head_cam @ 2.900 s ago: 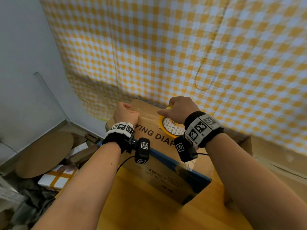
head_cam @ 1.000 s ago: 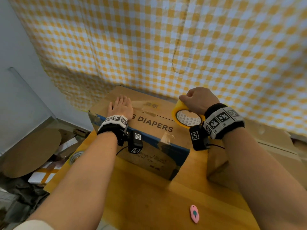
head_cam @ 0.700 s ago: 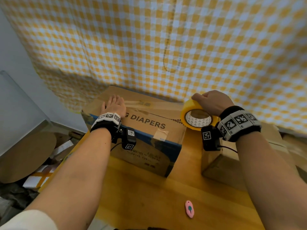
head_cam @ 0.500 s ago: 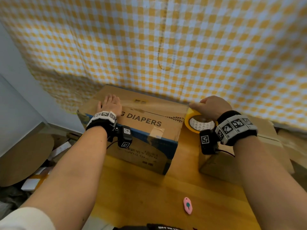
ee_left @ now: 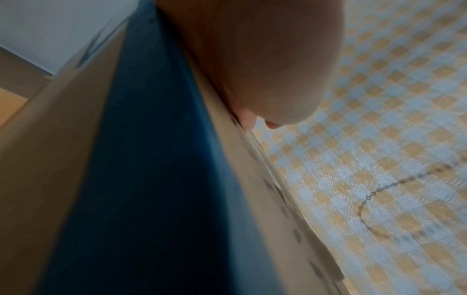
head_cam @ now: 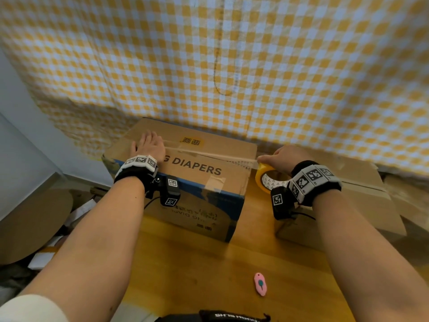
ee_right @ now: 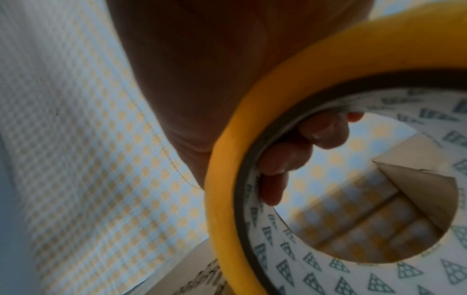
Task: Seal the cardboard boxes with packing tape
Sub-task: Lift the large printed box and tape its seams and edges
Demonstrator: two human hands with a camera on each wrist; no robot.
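Observation:
A brown diaper box point(head_cam: 192, 168) with a blue stripe stands on the wooden table point(head_cam: 209, 263). My left hand point(head_cam: 148, 146) lies flat on the left end of its top, fingers straight, pressing on the tape's start; the left wrist view shows the palm point(ee_left: 265, 59) on the box edge point(ee_left: 151, 179). My right hand point(head_cam: 282, 156) grips a yellow roll of packing tape point(head_cam: 267, 180) just past the box's right edge, fingers point(ee_right: 290, 155) curled through the core of the roll point(ee_right: 278, 119). A clear strip of tape point(head_cam: 209, 154) runs along the top seam from the left hand to the roll.
A second cardboard box point(head_cam: 362, 201) sits at the right, behind my right forearm. A small pink cutter point(head_cam: 260, 283) lies on the table near the front. A yellow checked curtain point(head_cam: 232, 66) hangs close behind. Cardboard scraps and packages point(head_cam: 34, 228) lie on the floor at left.
My right hand has pulled the tape roll rightward across the box top and down past its right edge, drawing out the strip. My left hand went from a fist to flat on the left end.

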